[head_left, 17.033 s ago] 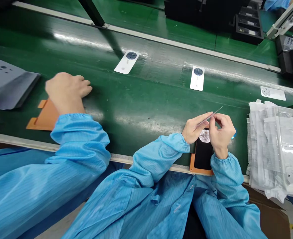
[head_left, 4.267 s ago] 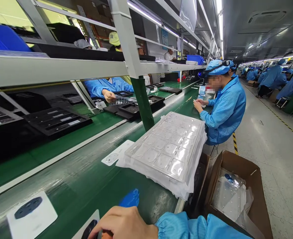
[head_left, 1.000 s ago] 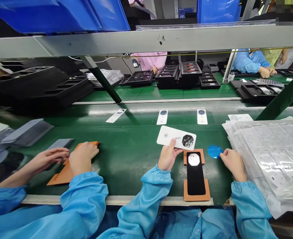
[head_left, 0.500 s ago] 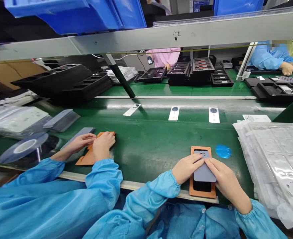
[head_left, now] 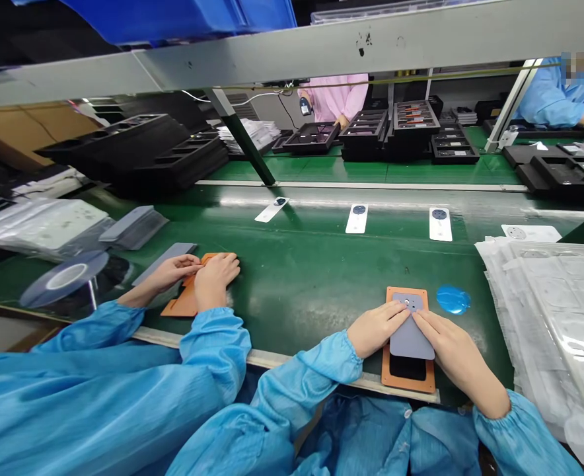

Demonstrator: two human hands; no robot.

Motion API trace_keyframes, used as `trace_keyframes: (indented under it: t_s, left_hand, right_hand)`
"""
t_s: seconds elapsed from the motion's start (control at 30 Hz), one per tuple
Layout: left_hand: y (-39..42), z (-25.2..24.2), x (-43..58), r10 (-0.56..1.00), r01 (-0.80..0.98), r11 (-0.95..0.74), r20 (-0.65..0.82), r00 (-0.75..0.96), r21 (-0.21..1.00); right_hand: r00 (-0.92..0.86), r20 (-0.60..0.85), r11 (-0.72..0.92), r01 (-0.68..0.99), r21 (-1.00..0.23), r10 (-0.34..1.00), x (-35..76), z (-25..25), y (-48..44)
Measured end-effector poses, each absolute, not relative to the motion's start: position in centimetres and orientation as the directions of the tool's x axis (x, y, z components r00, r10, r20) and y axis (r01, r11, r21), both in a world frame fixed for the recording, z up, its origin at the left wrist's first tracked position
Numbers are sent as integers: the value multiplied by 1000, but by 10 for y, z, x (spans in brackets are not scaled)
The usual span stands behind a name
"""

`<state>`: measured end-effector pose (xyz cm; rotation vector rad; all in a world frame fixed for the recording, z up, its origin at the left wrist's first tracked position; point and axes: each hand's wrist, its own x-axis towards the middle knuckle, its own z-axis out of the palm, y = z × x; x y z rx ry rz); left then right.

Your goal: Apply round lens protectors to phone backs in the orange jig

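Hands (head_left: 377, 327) now together over green bench (head_left: 296, 271)

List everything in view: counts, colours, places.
Long flat bench: one, green, foreground
Flat rectangular frame: one, orange, bench's near edge
Slim panel with holes: one, grey, over frame
Thin rounded film: one, blue, right of frame
Thin rectangular cards: four, white, across the bench
Plastic tray stack: one, transparent, right
Flat film roll: one, grey, left
Slim stacked panels: count unclear, grey, left
Notched flat jig: one, orange, by co-worker's hand
Shallow rectangular trays: several, black, far side
Plastic bins: count unclear, blue, overhead
Co-workers' sleeves: several, blue or pink, left and beyond
Left hand: one, blue-sleeved, on the panel's left
Right hand: one, blue-sleeved, on the panel's right
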<state>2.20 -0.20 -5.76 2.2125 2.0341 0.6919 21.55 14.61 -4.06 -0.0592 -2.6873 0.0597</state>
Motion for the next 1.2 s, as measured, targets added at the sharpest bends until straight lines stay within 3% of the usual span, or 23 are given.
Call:
trace_keyframes:
  t_s: [0.37,0.7,1.07,1.2]
  left_hand:
    - [0,-51,20,994,978,-48,110,25,204]
    - [-20,-45,43,995,991,-17,100,4,130]
    - [-22,-39,51,996,954,1,88,-29,301]
    - [-20,-42,41,997,909,-6,71,-26,418]
  right_hand:
    - [-955,294,999,13,-35,23,204,-60,157]
    - [-959,275,997,72,9,66,226,-55,134]
    - [-985,145,995,97,11,95,228,-47,125]
    - [-983,143,991,101,-84,112,227,-47,133]
